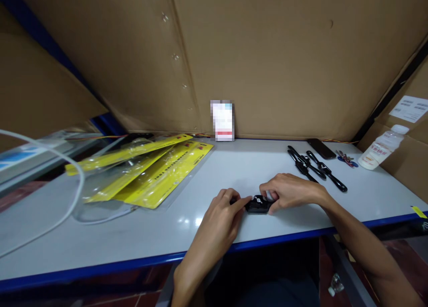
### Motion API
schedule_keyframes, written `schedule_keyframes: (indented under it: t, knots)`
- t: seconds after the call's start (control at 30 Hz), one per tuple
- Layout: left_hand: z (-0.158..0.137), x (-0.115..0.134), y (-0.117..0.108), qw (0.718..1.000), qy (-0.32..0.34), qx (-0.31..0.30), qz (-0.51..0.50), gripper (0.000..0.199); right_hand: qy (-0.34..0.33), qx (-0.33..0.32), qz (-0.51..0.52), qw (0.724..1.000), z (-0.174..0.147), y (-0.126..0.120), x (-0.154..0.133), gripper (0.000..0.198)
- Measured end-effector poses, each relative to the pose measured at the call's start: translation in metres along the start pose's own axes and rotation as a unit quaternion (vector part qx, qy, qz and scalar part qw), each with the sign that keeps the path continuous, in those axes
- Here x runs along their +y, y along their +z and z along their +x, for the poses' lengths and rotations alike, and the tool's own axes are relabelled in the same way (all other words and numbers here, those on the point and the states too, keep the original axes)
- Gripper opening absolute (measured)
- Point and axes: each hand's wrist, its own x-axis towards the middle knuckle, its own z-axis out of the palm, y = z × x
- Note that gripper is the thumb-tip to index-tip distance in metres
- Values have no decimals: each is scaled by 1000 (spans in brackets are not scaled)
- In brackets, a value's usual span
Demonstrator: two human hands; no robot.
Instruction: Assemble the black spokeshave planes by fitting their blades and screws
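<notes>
A black spokeshave [258,203] lies on the table near its front edge, its silvery screw facing up. My left hand [227,206] is closed on its left end, with the index finger reaching to the middle part. From the right, my right hand [284,192] grips the other end between thumb and fingers. Both handles are mostly hidden by my fingers. Further back on the right lie several more black spokeshaves [323,168], close together and partly overlapping.
Yellow cards in clear packaging [167,177] are fanned out on the left, near a white cable [78,195]. A dark phone [321,148], keys [346,159] and a bottle [383,148] stand or lie at the right. Cardboard [284,66] walls the back.
</notes>
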Motion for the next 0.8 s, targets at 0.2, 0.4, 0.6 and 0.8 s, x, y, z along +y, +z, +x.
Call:
schedule_keyframes:
  t: [0.2, 0.4, 0.6, 0.8]
  knots:
    - [1, 0, 0, 1000, -3, 0, -2, 44, -18, 50, 58, 997, 0, -1, -6, 27]
    - [1, 1, 0, 1000, -5, -1, 1, 46, -55, 108, 100, 988, 14, 18, -12, 4]
    - [1, 1, -1, 1000, -7, -10, 3, 46, -33, 115, 149, 982, 18, 23, -12, 20]
    - [0, 1, -1, 1000, -4, 1, 3, 42, -27, 63, 143, 987, 9, 10, -12, 6]
